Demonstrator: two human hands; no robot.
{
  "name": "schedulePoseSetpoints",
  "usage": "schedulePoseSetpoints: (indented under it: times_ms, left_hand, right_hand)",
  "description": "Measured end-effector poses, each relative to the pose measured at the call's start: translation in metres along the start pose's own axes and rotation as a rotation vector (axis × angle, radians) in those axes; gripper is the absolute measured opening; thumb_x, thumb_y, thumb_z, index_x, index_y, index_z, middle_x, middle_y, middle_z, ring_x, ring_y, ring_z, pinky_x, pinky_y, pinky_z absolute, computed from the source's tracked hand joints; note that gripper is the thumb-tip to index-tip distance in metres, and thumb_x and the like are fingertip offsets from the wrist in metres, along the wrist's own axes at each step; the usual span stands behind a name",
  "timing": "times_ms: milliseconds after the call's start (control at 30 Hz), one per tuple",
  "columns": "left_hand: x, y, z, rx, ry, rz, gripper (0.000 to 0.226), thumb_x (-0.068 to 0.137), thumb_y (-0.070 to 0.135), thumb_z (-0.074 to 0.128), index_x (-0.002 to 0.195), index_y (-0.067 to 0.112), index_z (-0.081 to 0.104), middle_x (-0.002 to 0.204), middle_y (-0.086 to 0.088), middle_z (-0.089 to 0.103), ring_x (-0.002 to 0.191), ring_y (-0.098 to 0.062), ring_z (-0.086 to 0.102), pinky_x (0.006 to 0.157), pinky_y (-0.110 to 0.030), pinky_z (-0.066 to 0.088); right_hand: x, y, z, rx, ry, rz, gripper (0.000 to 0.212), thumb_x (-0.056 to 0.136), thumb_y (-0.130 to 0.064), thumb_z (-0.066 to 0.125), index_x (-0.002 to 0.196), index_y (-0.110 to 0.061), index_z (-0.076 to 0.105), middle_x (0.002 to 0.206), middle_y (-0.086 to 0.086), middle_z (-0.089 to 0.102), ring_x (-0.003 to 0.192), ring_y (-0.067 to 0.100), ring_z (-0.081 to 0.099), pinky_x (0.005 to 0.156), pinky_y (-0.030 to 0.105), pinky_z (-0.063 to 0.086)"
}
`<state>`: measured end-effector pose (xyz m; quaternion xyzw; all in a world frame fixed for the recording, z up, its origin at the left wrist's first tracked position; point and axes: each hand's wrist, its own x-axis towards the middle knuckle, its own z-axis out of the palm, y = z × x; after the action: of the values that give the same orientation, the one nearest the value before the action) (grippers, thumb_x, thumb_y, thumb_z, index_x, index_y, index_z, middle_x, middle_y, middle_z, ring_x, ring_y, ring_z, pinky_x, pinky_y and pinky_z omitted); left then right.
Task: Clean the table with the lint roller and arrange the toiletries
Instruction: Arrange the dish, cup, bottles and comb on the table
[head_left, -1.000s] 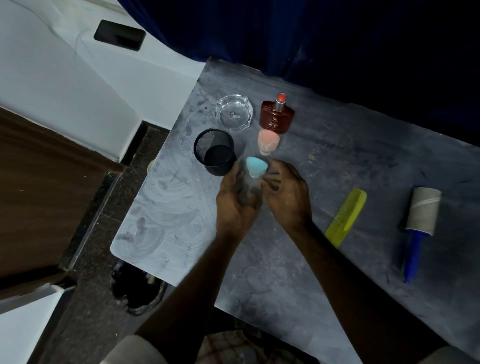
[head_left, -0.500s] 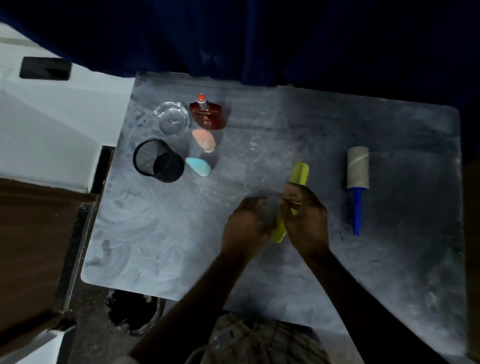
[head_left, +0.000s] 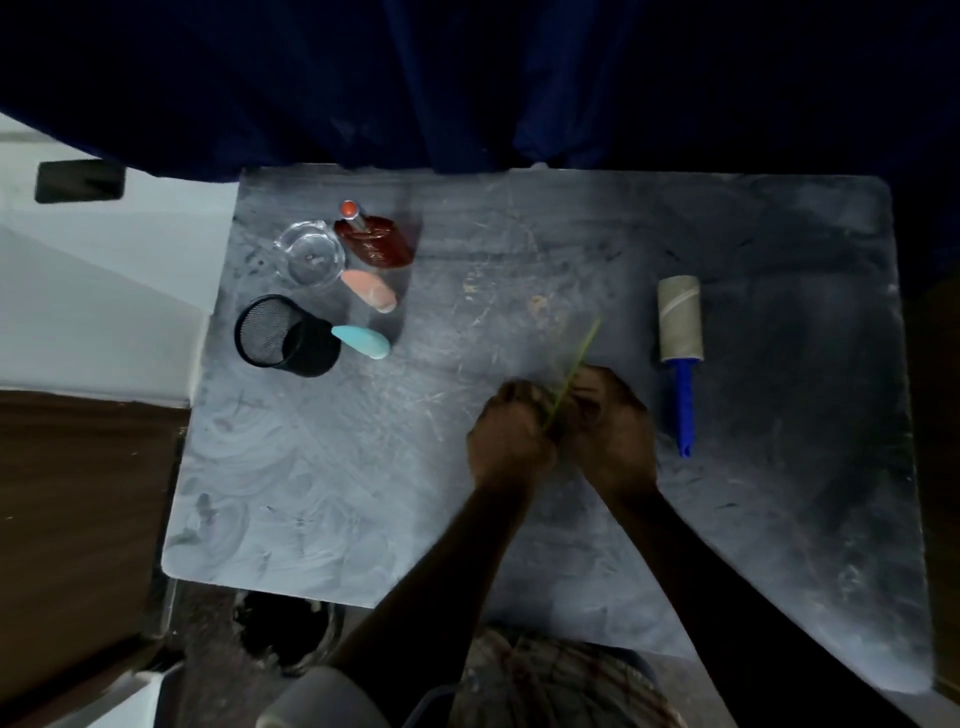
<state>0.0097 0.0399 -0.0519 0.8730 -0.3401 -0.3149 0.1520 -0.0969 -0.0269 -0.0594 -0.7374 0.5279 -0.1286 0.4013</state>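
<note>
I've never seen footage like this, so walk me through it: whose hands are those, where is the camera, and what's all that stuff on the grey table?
There is no machine here. A person wears a camera on the head, looking down at their own bare hands. The left hand and right hand together grip a thin yellow-green comb, seen edge-on. On the grey table, far left, stand a black mesh cup, a clear glass dish, a dark red bottle, and a peach sponge and a blue sponge. To the right lies a lint roller with a blue handle, untouched.
</note>
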Motion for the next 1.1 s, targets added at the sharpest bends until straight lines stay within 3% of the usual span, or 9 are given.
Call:
schedulePoseSetpoints:
  times_ms: [67, 167, 267, 333, 433, 533, 667, 833, 1100]
  left_hand:
    - [-0.002, -0.003, 0.0, -0.144, 0.031, -0.018, 0.019, 0.086, 0.041, 0.074, 0.1, 0.028, 0.069, 0.103, 0.007, 0.076, 0.101, -0.021, 0.073, 0.087, -0.037, 0.06]
    - [-0.002, -0.015, 0.002, -0.551, 0.102, 0.054, 0.006, 0.086, 0.018, 0.081, 0.087, 0.019, 0.075, 0.077, 0.011, 0.075, 0.075, 0.001, 0.068, 0.073, -0.026, 0.056]
    - [0.002, -0.023, -0.01, -1.002, 0.142, -0.066, 0.005, 0.093, 0.012, 0.082, 0.09, 0.01, 0.078, 0.073, 0.0, 0.073, 0.064, -0.007, 0.059, 0.057, -0.022, 0.049]
    - [0.009, -0.031, -0.022, -1.101, 0.162, -0.11, 0.007, 0.095, 0.011, 0.079, 0.095, 0.005, 0.079, 0.077, -0.008, 0.073, 0.068, -0.017, 0.058, 0.055, -0.023, 0.047]
    - [0.02, -0.05, -0.036, -1.082, 0.242, -0.15, 0.016, 0.097, 0.018, 0.078, 0.098, 0.002, 0.078, 0.081, -0.009, 0.075, 0.071, -0.022, 0.061, 0.057, -0.026, 0.049]
    - [0.027, -0.068, -0.042, -0.963, 0.347, -0.229, 0.016, 0.097, 0.028, 0.078, 0.104, 0.014, 0.078, 0.085, 0.003, 0.077, 0.07, -0.014, 0.067, 0.061, -0.033, 0.055]
    - [0.021, -0.091, -0.04, -0.812, 0.438, -0.222, 0.025, 0.089, 0.032, 0.08, 0.112, 0.03, 0.07, 0.099, 0.013, 0.075, 0.083, -0.022, 0.074, 0.075, -0.049, 0.065]
    - [0.017, -0.103, -0.037, -0.641, 0.425, -0.178, 0.047, 0.079, 0.037, 0.079, 0.124, 0.03, 0.064, 0.115, 0.016, 0.068, 0.102, -0.012, 0.071, 0.092, -0.044, 0.063]
    - [0.024, -0.106, -0.041, -0.556, 0.439, -0.122, 0.038, 0.086, 0.026, 0.08, 0.121, 0.032, 0.066, 0.116, 0.01, 0.07, 0.097, -0.014, 0.069, 0.089, -0.042, 0.062]
  right_hand:
    - [0.004, 0.008, -0.001, 0.08, 0.045, -0.04, 0.015, 0.089, -0.029, 0.065, 0.102, -0.021, 0.066, 0.099, -0.005, 0.067, 0.094, 0.017, 0.069, 0.083, 0.04, 0.056]
    - [0.015, 0.005, -0.006, 0.308, 0.109, -0.066, 0.022, 0.087, -0.006, 0.072, 0.109, -0.01, 0.067, 0.102, 0.001, 0.069, 0.095, 0.015, 0.07, 0.084, 0.045, 0.058]
    - [0.034, -0.03, -0.012, 0.531, -0.001, 0.036, 0.031, 0.089, -0.001, 0.073, 0.117, -0.004, 0.061, 0.095, -0.001, 0.071, 0.076, -0.001, 0.07, 0.064, 0.025, 0.059]
    - [0.053, -0.052, -0.006, 0.601, -0.081, 0.108, 0.034, 0.087, -0.005, 0.075, 0.117, -0.01, 0.06, 0.09, 0.004, 0.073, 0.065, 0.001, 0.069, 0.052, 0.025, 0.056]
    - [0.082, -0.078, 0.015, 0.565, -0.164, 0.095, 0.034, 0.085, -0.003, 0.075, 0.113, -0.013, 0.059, 0.08, 0.006, 0.072, 0.056, 0.013, 0.066, 0.048, 0.03, 0.055]
    - [0.104, -0.1, 0.042, 0.479, -0.225, 0.051, 0.034, 0.084, -0.004, 0.074, 0.111, -0.016, 0.058, 0.084, 0.012, 0.073, 0.06, 0.02, 0.068, 0.053, 0.038, 0.059]
    - [0.126, -0.111, 0.078, 0.332, -0.282, 0.055, 0.034, 0.083, -0.003, 0.074, 0.106, -0.02, 0.055, 0.083, 0.006, 0.071, 0.06, 0.022, 0.071, 0.055, 0.044, 0.062]
    - [0.151, -0.096, 0.11, 0.187, -0.263, 0.061, 0.042, 0.071, -0.018, 0.077, 0.096, -0.034, 0.048, 0.086, 0.014, 0.074, 0.064, 0.034, 0.074, 0.058, 0.054, 0.062]
    - [0.184, -0.066, 0.137, 0.124, -0.232, 0.017, 0.044, 0.054, -0.039, 0.072, 0.086, -0.054, 0.046, 0.088, 0.012, 0.075, 0.079, 0.039, 0.074, 0.068, 0.057, 0.062]
